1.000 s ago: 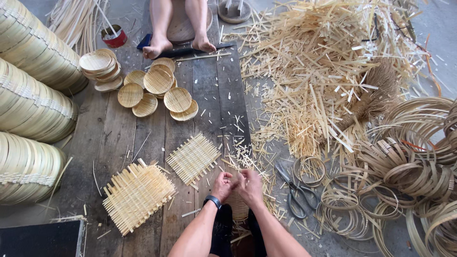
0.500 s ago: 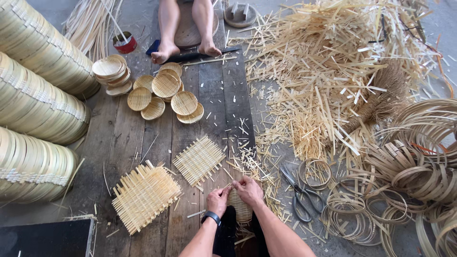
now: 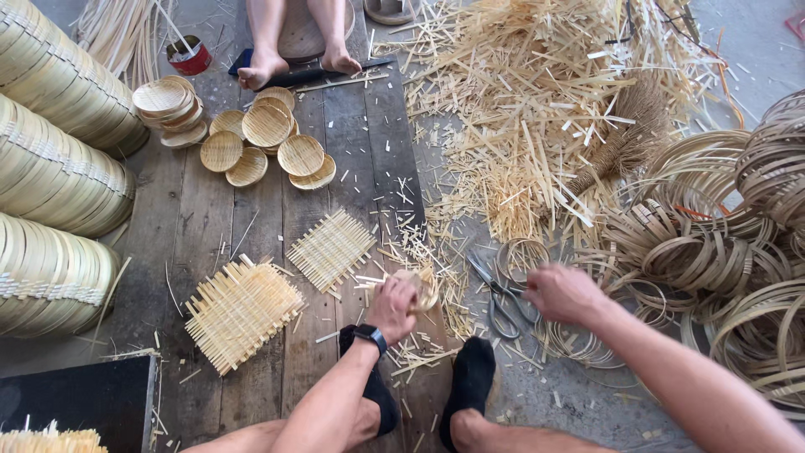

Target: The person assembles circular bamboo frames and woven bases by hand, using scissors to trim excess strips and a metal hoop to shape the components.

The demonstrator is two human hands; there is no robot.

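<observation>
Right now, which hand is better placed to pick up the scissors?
The right hand: it hovers open just beside the scissors on the floor, while the left hand is farther off and already closed on a small woven piece.

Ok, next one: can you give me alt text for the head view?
Seen from above, the left hand grips a small round woven bamboo piece while the right hand reaches beside scissors on the floor. Square woven mats, small round woven lids, bamboo hoops and loose strips lie around; another person's bare feet are opposite.

R hand [image 3: 563, 294] left the woven piece [image 3: 419, 289], now over scissors [image 3: 501, 294].
</observation>
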